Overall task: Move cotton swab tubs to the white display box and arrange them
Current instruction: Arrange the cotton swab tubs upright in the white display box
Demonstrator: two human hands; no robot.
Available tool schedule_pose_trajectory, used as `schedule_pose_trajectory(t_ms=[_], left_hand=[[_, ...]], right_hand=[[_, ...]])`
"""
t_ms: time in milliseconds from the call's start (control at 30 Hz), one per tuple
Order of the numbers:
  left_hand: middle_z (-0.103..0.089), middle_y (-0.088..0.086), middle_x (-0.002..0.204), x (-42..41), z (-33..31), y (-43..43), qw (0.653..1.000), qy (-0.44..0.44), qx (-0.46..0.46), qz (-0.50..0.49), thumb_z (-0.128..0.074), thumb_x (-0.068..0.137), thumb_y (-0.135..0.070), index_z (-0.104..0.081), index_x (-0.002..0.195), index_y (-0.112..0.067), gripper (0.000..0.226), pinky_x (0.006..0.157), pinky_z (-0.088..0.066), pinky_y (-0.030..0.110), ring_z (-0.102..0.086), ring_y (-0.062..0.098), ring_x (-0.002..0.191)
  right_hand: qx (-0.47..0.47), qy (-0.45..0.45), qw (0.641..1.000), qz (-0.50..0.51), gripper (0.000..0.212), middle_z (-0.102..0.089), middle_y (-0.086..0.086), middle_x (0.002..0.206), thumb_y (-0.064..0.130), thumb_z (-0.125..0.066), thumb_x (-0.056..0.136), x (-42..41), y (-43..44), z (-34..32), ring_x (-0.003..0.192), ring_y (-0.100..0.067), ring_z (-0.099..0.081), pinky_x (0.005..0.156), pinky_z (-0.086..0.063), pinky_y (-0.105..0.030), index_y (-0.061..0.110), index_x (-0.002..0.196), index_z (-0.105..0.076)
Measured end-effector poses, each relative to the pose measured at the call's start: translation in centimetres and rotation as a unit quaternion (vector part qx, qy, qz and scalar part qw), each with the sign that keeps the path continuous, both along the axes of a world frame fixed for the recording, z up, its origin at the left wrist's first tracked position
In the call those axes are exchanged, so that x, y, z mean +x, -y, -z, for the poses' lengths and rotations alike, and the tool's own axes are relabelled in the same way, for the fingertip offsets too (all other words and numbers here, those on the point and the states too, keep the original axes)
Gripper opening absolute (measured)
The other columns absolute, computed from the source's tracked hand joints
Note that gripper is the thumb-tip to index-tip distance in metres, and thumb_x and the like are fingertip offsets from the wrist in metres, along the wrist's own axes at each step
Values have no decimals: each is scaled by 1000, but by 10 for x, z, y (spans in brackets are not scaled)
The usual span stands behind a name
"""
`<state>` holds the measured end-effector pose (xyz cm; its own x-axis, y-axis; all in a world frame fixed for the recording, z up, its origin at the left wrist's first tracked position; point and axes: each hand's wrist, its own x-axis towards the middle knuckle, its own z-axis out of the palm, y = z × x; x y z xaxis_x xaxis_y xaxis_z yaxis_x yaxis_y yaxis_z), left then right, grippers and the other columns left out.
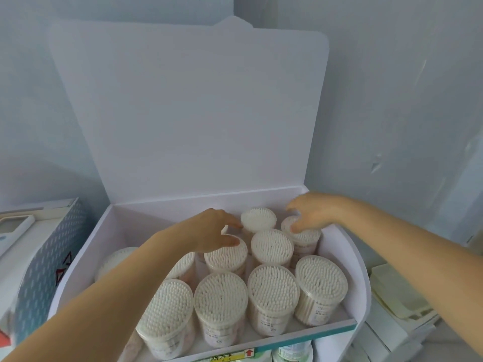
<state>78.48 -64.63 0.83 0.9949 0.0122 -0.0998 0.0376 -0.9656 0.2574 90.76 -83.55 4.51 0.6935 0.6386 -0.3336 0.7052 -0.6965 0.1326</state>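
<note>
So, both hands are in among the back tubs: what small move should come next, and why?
Probably the right hand should ease the back-right tub it grips into line beside the rear tub: the front row sits snug, but these back ones stand staggered in the white box.

The display box (350, 246) was plain white, with a teal strip (326, 334) along its front edge. The tubs (273, 286) were clear, packed with white swab tips. A carton (39, 270) at the left wore a grey-blue print of small pale dashes and red-edged triangles. A red arrow (249, 352) marked a white label.
</note>
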Motion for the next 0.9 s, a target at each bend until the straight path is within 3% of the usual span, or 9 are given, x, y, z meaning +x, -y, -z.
schedule_pose_trajectory(t_ms=[100,267,367,500,667,767,833,900], left_hand=[[-51,-6,137,-1,6,2,1000,-23,4,4,-57,91,-35,-51,133,-28,43,105,-33,27,-43,13,127],[-52,-5,134,-9,6,4,1000,-14,2,-13,-56,91,-35,-52,131,-30,40,100,-33,24,-46,12,123],[-51,-9,136,-20,2,2,999,6,-8,-32,-57,91,-35,-54,129,-31,38,103,-34,26,-45,11,124],[-52,-9,135,-36,1,-6,996,6,-17,-86,-59,88,-40,-55,125,-37,37,102,-39,34,-51,12,116],[-54,-5,131,-48,1,-5,993,2,-20,-120,-59,88,-41,-55,124,-38,36,99,-39,30,-52,13,115],[-54,-5,132,-51,0,-3,992,2,-19,-127,-59,88,-41,-54,125,-37,37,100,-37,29,-51,13,117],[-54,-5,131,-53,-1,-3,991,3,-16,-132,-58,88,-42,-54,125,-37,37,100,-37,29,-50,13,117],[-54,-6,131,-54,-2,0,991,7,-21,-135,-58,88,-43,-53,126,-37,38,97,-37,28,-50,11,116]], right_hand=[[-44,0,999,-7,57,-45,-3,144,33,-55,89,0,-3,16,128,-23,-45,104,-42,-39,19,142,-40],[-91,-13,996,-18,95,-34,3,151,31,-72,77,-4,-9,15,134,-21,-39,106,-35,-38,28,151,-14],[-81,33,995,-40,87,-43,4,143,32,-72,74,-2,-8,18,131,-20,-40,108,-27,-45,27,148,-26],[-94,16,992,-81,87,-44,5,141,21,-79,70,-7,0,9,128,-19,-42,107,-33,-36,28,144,-34],[-140,-25,985,-99,85,-34,1,149,8,-73,77,-10,0,-2,133,-20,-38,91,-36,-23,26,148,-30],[-147,-49,983,-97,79,-33,2,151,9,-69,81,-4,-4,-5,137,-18,-35,99,-34,-24,24,148,-30],[-117,-68,988,-78,72,-37,1,150,11,-66,84,1,-9,-6,135,-18,-38,107,-34,-27,20,147,-34],[-28,-53,997,-58,64,-44,-1,146,21,-65,85,8,-17,-1,130,-20,-45,108,-37,-34,16,143,-39]])
